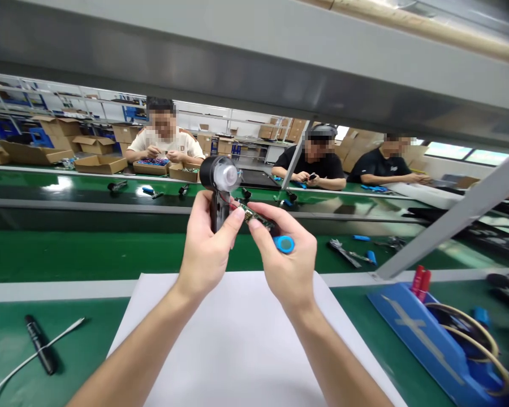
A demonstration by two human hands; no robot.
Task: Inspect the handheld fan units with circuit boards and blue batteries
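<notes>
My left hand [206, 246] is closed around the dark handle of a small device [219, 210], whose round black head with a clear dome [226, 174] points up. In my right hand [286, 254] a green circuit board [254, 216] is pinched between thumb and fingers, just right of the handle. A red wire shows between the board and the device. A blue cylinder [284, 244] sticks out beside my right palm, its far end hidden by the hand. Both hands are above a white sheet [237, 339].
A blue bin [424, 345] with red-capped items and cable stands at the right. A black marker [40, 345] and white cable [63, 332] lie at the left. Loose parts [343, 251] lie on the green bench. A slanted post [441, 220] rises at the right; three people sit opposite.
</notes>
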